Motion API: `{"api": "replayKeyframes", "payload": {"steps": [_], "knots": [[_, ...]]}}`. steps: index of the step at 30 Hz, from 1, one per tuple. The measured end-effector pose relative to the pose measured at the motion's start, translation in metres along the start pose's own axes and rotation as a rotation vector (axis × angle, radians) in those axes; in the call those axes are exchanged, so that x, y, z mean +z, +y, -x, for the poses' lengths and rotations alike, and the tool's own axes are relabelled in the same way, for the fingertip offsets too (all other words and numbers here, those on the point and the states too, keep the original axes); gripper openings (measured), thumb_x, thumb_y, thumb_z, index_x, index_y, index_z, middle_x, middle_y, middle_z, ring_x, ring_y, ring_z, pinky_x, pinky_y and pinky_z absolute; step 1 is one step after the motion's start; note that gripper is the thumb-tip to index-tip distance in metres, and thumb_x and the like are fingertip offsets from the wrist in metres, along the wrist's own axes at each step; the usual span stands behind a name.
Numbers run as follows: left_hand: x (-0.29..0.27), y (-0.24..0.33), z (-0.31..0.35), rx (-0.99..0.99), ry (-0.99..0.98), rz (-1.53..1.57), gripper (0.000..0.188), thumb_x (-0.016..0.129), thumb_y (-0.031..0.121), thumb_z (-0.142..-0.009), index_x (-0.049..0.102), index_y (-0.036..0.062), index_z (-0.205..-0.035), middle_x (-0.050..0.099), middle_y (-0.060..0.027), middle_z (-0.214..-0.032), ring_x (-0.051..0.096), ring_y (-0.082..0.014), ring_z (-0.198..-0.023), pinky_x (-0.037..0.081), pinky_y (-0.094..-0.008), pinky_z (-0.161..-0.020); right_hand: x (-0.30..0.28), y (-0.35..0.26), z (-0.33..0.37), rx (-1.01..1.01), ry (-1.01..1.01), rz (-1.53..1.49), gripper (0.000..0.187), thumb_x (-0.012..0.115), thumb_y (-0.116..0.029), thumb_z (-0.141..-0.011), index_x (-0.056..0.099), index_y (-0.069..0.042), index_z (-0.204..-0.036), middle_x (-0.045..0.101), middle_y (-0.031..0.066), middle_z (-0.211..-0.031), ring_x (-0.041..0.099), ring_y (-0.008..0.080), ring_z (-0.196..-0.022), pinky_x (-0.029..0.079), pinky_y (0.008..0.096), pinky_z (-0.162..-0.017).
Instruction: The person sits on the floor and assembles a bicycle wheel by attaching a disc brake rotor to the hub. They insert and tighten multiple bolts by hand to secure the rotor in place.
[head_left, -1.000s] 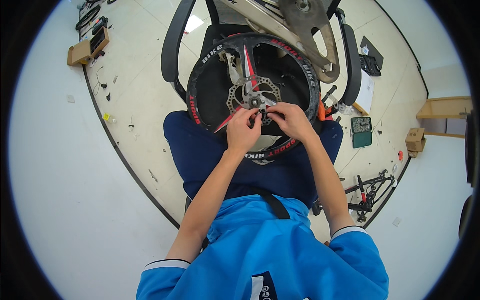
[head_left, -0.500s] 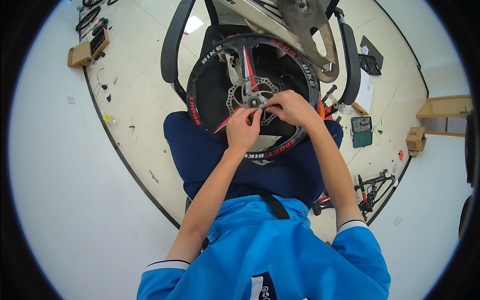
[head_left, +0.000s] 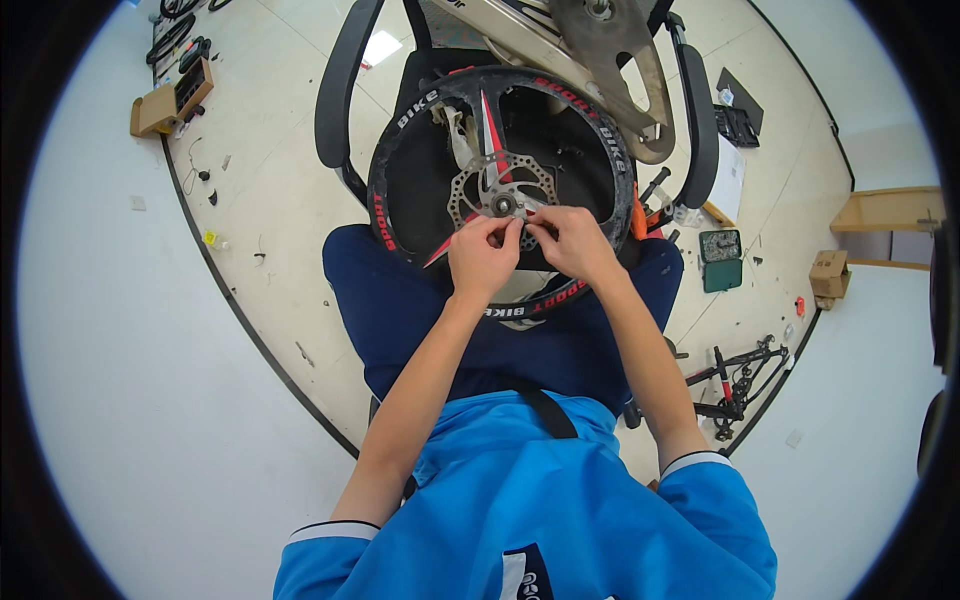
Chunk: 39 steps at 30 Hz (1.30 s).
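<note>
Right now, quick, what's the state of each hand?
Left hand: fingers curled at the brake disc; grip can't be told.
Right hand: fingers bent near the disc; grip can't be told.

Bright, fairly even light fills the room, leaving a white patch of glare on the pale floor, while fisheye distortion bows the edges of the walls, the corners fall black, and detail between the fingers is too small to resolve.
</note>
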<state>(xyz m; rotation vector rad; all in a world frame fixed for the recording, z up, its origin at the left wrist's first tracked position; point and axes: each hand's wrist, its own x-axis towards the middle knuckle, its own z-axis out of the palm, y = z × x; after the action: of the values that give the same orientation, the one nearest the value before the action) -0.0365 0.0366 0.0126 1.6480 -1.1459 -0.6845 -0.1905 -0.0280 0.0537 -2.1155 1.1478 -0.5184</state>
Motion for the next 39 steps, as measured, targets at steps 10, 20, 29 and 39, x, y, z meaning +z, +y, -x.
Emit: {"api": "replayKeyframes", "payload": {"steps": [10,20,29,39], "knots": [[-0.005,-0.005,0.000,-0.002,-0.006,-0.039,0.020,0.076,0.020,-0.087,0.079,0.0011,-0.093,0.067,-0.0121,-0.073,0.063,-0.0247,-0.060,0.049,-0.0366,-0.057,0.079,-0.016,0.033,0.170,0.251,-0.322,0.011,0.068,-0.007,-0.091,0.067,0.003,-0.095,0.070,0.0218,-0.080,0.071,0.0372,-0.073,0.055,0.0398,-0.068],[-0.007,-0.005,0.008,-0.119,-0.018,0.095,0.024,0.081,0.017,-0.086,0.079,-0.0027,-0.099,0.073,-0.0055,-0.071,0.059,-0.0065,-0.056,0.049,-0.0236,-0.056,0.052,-0.006,0.042,0.101,0.195,-0.234,0.011,0.070,-0.010,-0.092,0.070,-0.002,-0.101,0.072,0.0158,-0.091,0.071,0.0339,-0.081,0.056,0.0386,-0.072],[-0.006,-0.015,0.003,-0.415,-0.116,0.404,0.024,0.071,0.019,-0.097,0.077,-0.0038,-0.104,0.076,-0.0078,-0.085,0.064,-0.0077,-0.063,0.049,-0.0229,-0.053,0.011,0.012,0.017,-0.193,0.138,0.076,0.013,0.074,-0.013,-0.087,0.071,-0.005,-0.097,0.072,0.0119,-0.090,0.070,0.0321,-0.084,0.055,0.0408,-0.073],[-0.004,-0.011,0.001,-0.513,-0.198,0.462,0.027,0.069,0.022,-0.099,0.075,-0.0042,-0.103,0.075,-0.0076,-0.086,0.062,-0.0072,-0.060,0.047,-0.0221,-0.050,0.013,0.007,0.016,-0.021,0.047,-0.050,0.015,0.072,-0.011,-0.090,0.072,-0.001,-0.102,0.072,0.0162,-0.089,0.070,0.0349,-0.081,0.054,0.0394,-0.072]]}}
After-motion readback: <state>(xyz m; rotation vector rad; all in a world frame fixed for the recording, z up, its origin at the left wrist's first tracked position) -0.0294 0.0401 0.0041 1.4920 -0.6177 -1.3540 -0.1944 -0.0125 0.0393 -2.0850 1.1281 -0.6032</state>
